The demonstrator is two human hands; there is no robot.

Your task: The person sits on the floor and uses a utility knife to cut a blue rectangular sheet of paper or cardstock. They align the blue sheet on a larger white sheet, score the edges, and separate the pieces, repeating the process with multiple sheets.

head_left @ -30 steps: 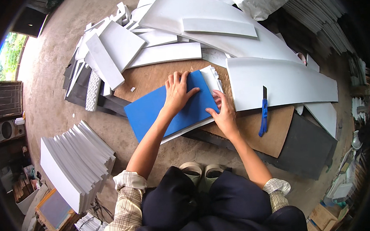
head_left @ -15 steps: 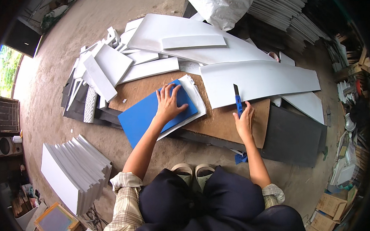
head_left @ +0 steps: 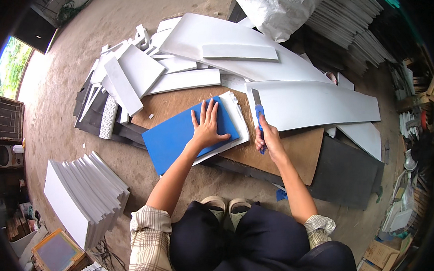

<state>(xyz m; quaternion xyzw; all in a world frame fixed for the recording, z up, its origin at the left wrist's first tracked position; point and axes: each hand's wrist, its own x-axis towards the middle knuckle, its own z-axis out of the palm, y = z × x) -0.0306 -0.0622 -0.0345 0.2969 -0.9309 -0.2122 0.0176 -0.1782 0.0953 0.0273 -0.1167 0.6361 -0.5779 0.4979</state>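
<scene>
Left hand (head_left: 206, 132) pressing flat on blue panel (head_left: 175, 138), fingers spreading, gripping nothing. Panel lying over white sheet (head_left: 237, 112), near left on brown board (head_left: 296, 148). Right hand (head_left: 271, 138) clenching blue utility knife (head_left: 259, 110) right of panel, blade pointing far. Panel looking light, stiff, perhaps slippery; long edges offering hold. Sheet seeming soft, fragile along ragged right edge.

Counted: one blue panel (head_left: 173, 143) under left fingers (head_left: 210, 117); one utility knife (head_left: 259, 109) in right fingers (head_left: 259, 139); two sandals (head_left: 238, 203) below both.
</scene>
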